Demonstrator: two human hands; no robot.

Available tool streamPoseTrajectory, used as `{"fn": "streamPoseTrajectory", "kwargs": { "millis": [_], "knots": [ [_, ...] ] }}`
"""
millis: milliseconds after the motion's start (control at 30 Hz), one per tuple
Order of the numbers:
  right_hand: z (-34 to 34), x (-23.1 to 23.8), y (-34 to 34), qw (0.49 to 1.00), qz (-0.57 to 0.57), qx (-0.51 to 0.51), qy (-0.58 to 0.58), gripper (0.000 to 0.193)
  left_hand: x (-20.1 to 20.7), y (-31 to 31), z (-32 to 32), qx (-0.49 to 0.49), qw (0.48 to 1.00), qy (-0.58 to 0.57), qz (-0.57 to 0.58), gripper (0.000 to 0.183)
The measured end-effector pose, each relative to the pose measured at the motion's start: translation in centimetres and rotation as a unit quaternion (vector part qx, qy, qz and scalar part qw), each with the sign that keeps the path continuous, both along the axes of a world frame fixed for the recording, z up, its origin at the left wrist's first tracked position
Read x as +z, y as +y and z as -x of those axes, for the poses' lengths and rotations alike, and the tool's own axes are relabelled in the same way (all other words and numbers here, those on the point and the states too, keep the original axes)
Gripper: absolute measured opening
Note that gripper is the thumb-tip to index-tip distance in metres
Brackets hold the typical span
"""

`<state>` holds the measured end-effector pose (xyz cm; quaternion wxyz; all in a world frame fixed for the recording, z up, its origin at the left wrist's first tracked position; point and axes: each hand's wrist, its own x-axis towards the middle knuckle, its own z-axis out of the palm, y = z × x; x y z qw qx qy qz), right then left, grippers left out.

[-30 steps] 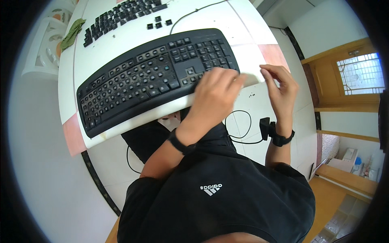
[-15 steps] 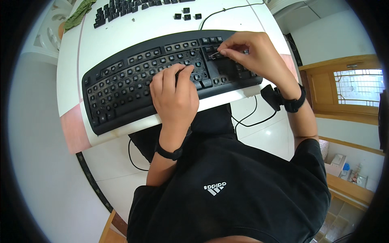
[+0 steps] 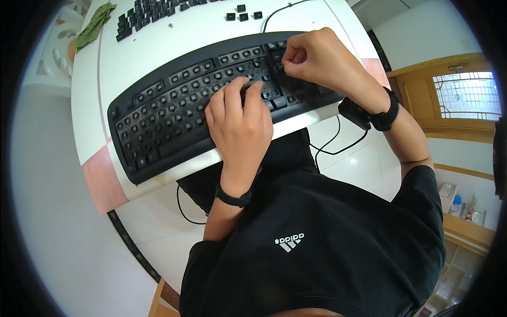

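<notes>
A black curved keyboard (image 3: 169, 157) lies across the white table; most of its main keys are stripped to bare square stems, while some caps stay on at the right and lower left. My left hand (image 3: 242, 124) rests over its middle, fingers curved and apart, fingertips touching the stems, nothing seen in them. Over the upper right keys, my right hand (image 3: 317, 55) is closed with thumb and forefinger pinched together. The thin metal wire tool it held a moment earlier is mostly hidden by the fingers now. Both wrists wear black bands.
Rows of removed black keycaps (image 3: 150, 15) stand at the back left of the table. Several loose keycaps (image 3: 243, 17) sit behind the keyboard beside a black cable (image 3: 275, 14). A green cloth (image 3: 95, 25) lies at the far left corner. Cables hang below the front edge.
My right hand has turned and lifted slightly, so the wire tool no longer shows clearly. The left hand has shifted a little to the right. The whole view has moved slightly.
</notes>
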<state>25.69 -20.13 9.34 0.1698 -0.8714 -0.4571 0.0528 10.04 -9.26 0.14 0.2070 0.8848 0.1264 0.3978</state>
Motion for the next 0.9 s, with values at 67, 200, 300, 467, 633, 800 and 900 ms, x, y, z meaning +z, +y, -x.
{"fn": "streamPoseTrajectory", "kwargs": {
  "millis": [67, 200, 300, 467, 633, 800, 900],
  "knots": [
    [0.1, 0.0, 0.4, 0.999, 0.01, 0.015, -0.027, 0.014, -0.1, 0.0, 0.1, 0.0, 1.0, 0.0, 0.0, 0.024],
    [0.5, 0.5, 1.3, 0.995, 0.057, 0.028, -0.076, 0.009, -0.4, 0.0, 0.1, 0.002, 1.0, -0.002, 0.0, 0.023],
    [0.9, 0.5, 2.2, 0.987, 0.081, 0.056, -0.128, 0.007, -0.4, 0.0, -0.1, 0.001, 1.0, -0.003, -0.013, 0.023],
    [0.6, 0.7, 3.2, 0.977, 0.114, 0.076, -0.163, 0.007, -0.7, 0.0, 0.0, 0.003, 1.0, 0.009, -0.025, 0.023],
    [0.4, 2.6, 4.6, 0.968, 0.231, 0.044, -0.087, 0.012, -0.7, 0.0, 0.0, 0.004, 0.999, 0.009, -0.036, 0.022],
    [0.1, 2.8, 4.9, 0.975, 0.209, 0.056, -0.049, 0.014, -0.7, 0.1, 0.0, -0.015, 0.998, 0.031, -0.047, 0.016],
    [-0.4, 2.6, 5.2, 0.967, 0.236, 0.083, -0.043, 0.015, -0.6, 0.1, 0.2, -0.027, 0.997, 0.047, -0.051, 0.014]
  ]
}}
